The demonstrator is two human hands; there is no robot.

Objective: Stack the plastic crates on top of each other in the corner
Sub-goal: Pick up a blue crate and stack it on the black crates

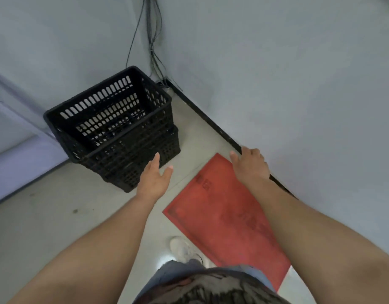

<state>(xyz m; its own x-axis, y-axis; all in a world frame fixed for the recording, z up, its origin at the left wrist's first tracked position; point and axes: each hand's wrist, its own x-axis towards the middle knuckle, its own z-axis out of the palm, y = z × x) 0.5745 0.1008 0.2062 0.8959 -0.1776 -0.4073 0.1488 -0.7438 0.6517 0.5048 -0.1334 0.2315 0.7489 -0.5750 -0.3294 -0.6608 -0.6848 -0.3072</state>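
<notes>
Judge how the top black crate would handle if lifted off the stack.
The top crate is probably light, since its walls are open lattice and it looks empty. It likely stays stiff, given its thick rim. It may stick slightly, as it sits nested in the crate below.

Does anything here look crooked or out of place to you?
Slightly. The top crate sits twisted on the lower crate, so their corners do not line up. The stack also stands a little out from the corner rather than tight in it. The red mat lies at an angle to the crates. Nothing looks spilled or broken.
</notes>
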